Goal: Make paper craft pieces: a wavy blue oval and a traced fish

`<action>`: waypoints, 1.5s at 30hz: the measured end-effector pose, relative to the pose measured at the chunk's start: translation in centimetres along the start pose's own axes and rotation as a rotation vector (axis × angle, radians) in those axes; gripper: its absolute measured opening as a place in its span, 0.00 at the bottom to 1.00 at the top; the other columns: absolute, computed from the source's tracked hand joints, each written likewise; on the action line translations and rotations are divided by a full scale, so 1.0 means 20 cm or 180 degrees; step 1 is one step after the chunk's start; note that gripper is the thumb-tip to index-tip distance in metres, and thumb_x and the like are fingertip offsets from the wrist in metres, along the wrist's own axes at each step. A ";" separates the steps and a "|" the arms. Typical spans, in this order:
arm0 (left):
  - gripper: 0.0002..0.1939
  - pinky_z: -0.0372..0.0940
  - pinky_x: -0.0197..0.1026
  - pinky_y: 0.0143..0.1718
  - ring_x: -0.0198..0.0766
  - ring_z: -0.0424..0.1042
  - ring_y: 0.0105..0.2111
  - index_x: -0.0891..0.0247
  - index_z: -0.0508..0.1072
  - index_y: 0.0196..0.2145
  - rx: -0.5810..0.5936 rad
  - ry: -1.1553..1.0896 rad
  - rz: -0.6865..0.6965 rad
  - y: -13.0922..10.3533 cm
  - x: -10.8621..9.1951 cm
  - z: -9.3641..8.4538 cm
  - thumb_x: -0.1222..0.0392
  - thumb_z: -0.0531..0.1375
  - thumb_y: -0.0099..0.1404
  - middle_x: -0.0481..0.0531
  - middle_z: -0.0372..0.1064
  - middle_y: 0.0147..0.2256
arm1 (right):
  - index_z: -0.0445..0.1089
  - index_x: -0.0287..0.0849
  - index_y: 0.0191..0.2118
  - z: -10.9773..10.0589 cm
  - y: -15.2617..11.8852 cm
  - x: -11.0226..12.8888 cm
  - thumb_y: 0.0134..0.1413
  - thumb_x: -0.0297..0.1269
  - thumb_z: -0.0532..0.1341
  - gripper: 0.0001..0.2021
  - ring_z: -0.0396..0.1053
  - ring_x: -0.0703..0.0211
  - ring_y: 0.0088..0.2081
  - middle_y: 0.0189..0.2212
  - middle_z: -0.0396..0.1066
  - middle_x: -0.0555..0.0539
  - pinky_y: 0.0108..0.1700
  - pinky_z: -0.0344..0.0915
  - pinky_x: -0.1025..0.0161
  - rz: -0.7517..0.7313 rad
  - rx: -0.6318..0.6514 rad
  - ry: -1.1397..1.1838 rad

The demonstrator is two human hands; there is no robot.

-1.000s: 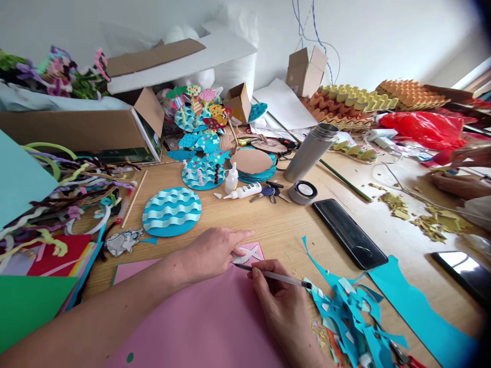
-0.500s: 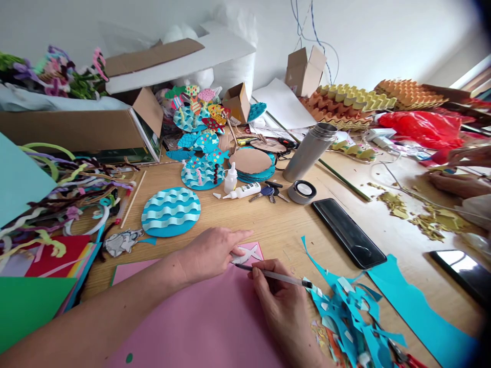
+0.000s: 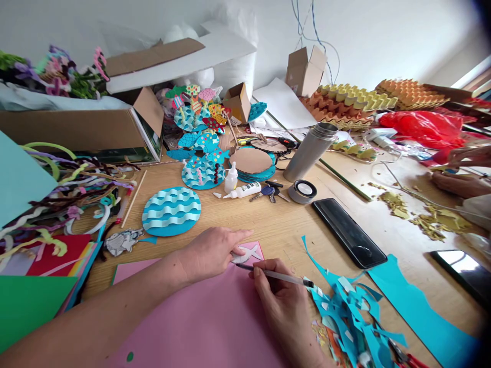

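Observation:
A sheet of pink paper (image 3: 199, 317) lies in front of me, with a small white fish-shaped paper cutout (image 3: 247, 254) near its far corner. My left hand (image 3: 210, 251) rests over the cutout, pressing its left part against the sheet; the index finger is stretched out and apart from the thumb. Between the fingers of my right hand (image 3: 282, 296) is a pen (image 3: 282, 277). Its dark tip meets the sheet at the lower edge of the cutout. My left fingers hide part of the fish shape.
Blue paper scraps (image 3: 345, 306) and red-handled scissors (image 3: 402, 355) lie right of my right hand, near a black phone (image 3: 349, 232). Beyond stand a steel flask (image 3: 310, 151) and glue bottles (image 3: 231, 178). A wavy blue disc (image 3: 171, 211) lies at left. Another person's hands (image 3: 462, 179) are at far right.

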State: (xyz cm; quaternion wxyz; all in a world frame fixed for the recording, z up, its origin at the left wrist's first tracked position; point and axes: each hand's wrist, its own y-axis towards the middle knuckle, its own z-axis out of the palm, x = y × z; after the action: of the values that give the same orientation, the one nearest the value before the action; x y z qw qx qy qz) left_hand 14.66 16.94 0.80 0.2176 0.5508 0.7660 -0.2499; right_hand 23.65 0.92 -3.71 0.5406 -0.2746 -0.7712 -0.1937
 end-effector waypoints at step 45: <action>0.32 0.63 0.43 0.52 0.42 0.68 0.53 0.63 0.62 0.59 -0.0007 0.0023 0.0082 0.00 0.02 0.01 0.74 0.53 0.55 0.54 0.71 0.50 | 0.69 0.41 0.28 -0.01 0.00 0.00 0.55 0.44 0.57 0.12 0.59 0.64 0.20 0.18 0.64 0.51 0.21 0.54 0.69 0.0122 -0.0204 -0.0093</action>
State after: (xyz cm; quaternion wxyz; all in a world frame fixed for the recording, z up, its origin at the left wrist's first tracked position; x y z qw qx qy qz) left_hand 14.58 17.01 0.38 0.2186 0.5613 0.7599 -0.2442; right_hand 23.73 0.74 -3.67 0.5238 -0.3093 -0.7671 -0.2039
